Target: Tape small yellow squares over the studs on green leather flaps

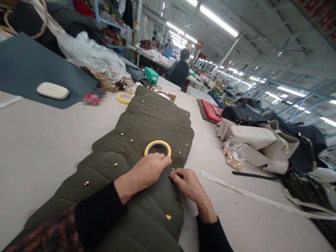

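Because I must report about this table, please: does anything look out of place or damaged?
A small yellow scrap lies on the green panels, left of the right sleeve; its colour looks stray there. A white strip trails loosely across the table. I see no clear damage or spill.

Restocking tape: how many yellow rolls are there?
2: one roll on the green panels by the left hand, another on the table beside their far end. Others may be hidden.
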The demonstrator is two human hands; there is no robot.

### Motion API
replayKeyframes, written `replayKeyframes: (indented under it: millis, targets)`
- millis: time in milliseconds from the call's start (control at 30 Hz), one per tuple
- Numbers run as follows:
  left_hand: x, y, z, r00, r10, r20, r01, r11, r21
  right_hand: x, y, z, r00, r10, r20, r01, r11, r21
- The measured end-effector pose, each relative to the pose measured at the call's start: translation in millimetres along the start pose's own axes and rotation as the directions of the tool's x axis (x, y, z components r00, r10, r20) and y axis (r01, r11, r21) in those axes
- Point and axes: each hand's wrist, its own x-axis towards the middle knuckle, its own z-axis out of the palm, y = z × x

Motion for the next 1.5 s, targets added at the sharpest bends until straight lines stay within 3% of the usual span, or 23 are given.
replayKeyframes:
  millis: [67,167,367,533,700,800,900,967,1033,1100,1233,1333,1500]
  targets:
    - [-1.7,-0.5,1.3,0.998,0.015,-0.059,-0.018,0.999,-0.05,-1.7,1.2,-1.8,0.989,-0.01,-0.147,0.025,0.995,0.101]
    - [-4.7,-0.1,1.5,0.988,0.05,-0.143,-0.067,0.991,-0.112,-5.1,-3.1,-2.0,0.936,-0.078,-0.344,0.154,0.968,0.199]
    - [-9.3,2.9,-1.7,0.988,0.083,-0.133,-0.102,0.984,-0.143,-9.0,-22.9,2.6,0.827,-0.424,-0.37,0.434,0.899,-0.059]
    - [-10.0,5.4,-2.4,0.995,0.029,-0.097,-0.045,0.986,-0.162,-5.2,-18.7,9.4,0.764,-0.547,-0.342,0.492,0.837,-0.239]
    - [-8.3,4.8,-2.0,0.999,0.014,-0.048,-0.021,0.99,-0.136,-7.8,-12.7,16.8,0.714,-0.578,-0.396,0.445,0.811,-0.38]
    - [-7.3,5.6,-1.4,0.999,0.019,-0.043,-0.023,0.996,-0.087,-11.7,-20.0,19.1,0.749,-0.465,-0.472,0.367,0.884,-0.289]
    - [-7.6,11.3,-0.4,0.993,0.035,-0.111,-0.038,0.999,-0.023,-10.3,-26.8,18.8,0.864,-0.131,-0.486,0.206,0.973,0.103]
    - [-8.6,16.8,0.5,0.985,0.064,-0.157,-0.066,0.998,-0.005,-5.3,-23.9,16.7,0.906,0.102,-0.411,0.079,0.913,0.4]
    - [-9.6,21.5,2.0,0.982,0.084,-0.172,-0.085,0.996,0.001,0.4,-13.5,13.2,0.895,0.273,-0.353,-0.009,0.801,0.599]
    - [-9.6,23.4,3.8,0.988,0.068,-0.138,-0.065,0.997,0.029,3.7,0.9,9.1,0.886,0.363,-0.288,-0.074,0.724,0.685]
    - [-5.7,21.2,6.4,0.999,-0.022,0.039,0.016,0.989,0.144,0.6,21.2,4.4,0.95,0.283,-0.135,-0.15,0.788,0.598]
    - [-2.7,20.5,6.3,0.988,-0.044,0.15,0.017,0.985,0.174,-3.2,21.7,4.5,0.968,0.188,-0.167,-0.098,0.895,0.435]
    - [-1.0,22.4,4.1,0.983,-0.032,0.183,-0.002,0.984,0.18,-3.3,12.5,4.9,0.975,0.031,-0.222,-0.013,0.997,0.082]
